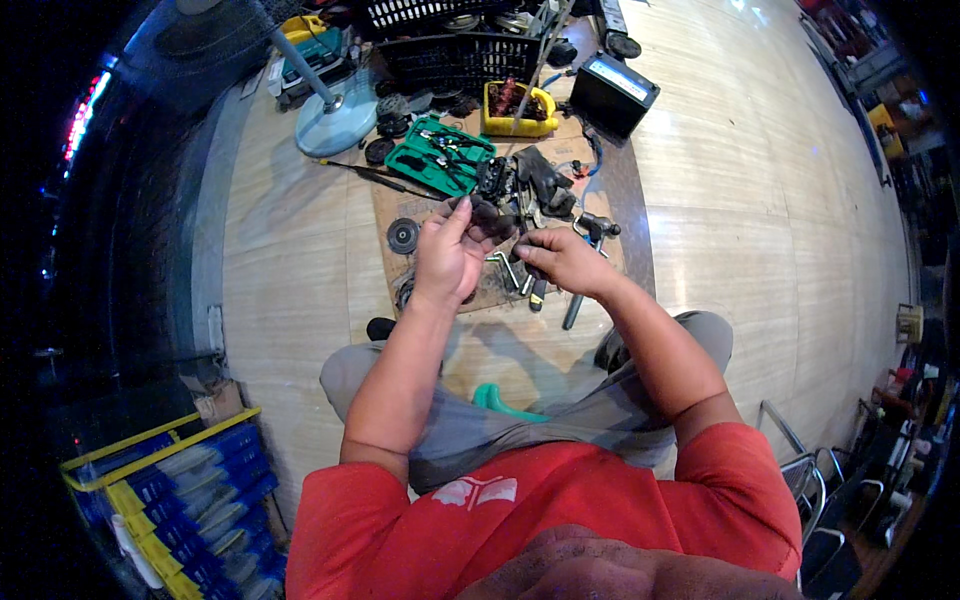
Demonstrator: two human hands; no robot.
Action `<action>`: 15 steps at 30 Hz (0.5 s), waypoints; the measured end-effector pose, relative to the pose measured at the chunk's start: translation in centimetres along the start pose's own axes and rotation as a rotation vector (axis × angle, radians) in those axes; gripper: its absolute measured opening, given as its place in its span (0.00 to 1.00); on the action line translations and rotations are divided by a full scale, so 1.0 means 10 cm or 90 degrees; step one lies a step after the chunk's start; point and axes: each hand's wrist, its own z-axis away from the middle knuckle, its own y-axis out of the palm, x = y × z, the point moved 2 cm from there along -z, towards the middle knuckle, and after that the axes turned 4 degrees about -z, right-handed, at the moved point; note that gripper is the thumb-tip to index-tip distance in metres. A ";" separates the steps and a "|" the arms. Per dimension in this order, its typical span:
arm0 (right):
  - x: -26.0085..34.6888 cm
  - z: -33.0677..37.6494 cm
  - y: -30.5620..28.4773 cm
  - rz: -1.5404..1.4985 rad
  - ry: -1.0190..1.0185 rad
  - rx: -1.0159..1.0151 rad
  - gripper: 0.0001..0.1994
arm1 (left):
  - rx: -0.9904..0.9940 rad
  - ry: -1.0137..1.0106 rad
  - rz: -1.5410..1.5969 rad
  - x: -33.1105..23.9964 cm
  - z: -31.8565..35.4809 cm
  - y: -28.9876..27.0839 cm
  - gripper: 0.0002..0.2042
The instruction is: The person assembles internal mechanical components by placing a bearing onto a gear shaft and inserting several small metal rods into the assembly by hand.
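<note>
My left hand (455, 250) is raised over a cardboard sheet (385, 205), palm turned up, with its blackened fingers curled. Close by on its right, my right hand (562, 258) has thumb and fingers pinched together. Something small and dark seems to be between the fingers of each hand, but it blends with the grime and I cannot make it out. Below the hands lie an L-shaped hex key (502, 266) and a yellow-and-black tool handle (538, 296). A hammer (597, 228) rests right of my right hand. Dark gloves (546, 182) lie just beyond.
A round dark wheel-like part (403, 235) lies at left. Farther off are a green tool case (440, 160), a yellow container of parts (546, 122), a black battery (614, 95), a black crate (455, 62) and a fan base (338, 122). Blue-and-yellow bins (205, 500) stand lower left.
</note>
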 end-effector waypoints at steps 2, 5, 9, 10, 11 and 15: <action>-0.01 -0.02 -0.04 0.044 -0.035 0.011 0.10 | -0.007 -0.007 0.003 0.00 -0.01 -0.04 0.08; -0.04 -0.06 -0.23 0.208 -0.096 0.008 0.11 | 0.037 -0.085 -0.133 -0.01 -0.01 -0.02 0.07; 0.08 -0.01 -0.38 0.381 -0.078 -0.026 0.12 | 0.034 -0.163 -0.357 0.01 0.09 0.11 0.06; 0.08 -0.01 -0.39 0.407 -0.094 -0.031 0.13 | 0.035 -0.168 -0.427 0.04 0.10 0.12 0.06; 0.07 -0.01 -0.39 0.434 -0.109 -0.035 0.13 | 0.036 -0.171 -0.497 0.07 0.11 0.13 0.06; 0.08 -0.01 -0.34 0.458 -0.136 -0.075 0.14 | 0.066 -0.158 -0.756 0.11 0.16 0.25 0.10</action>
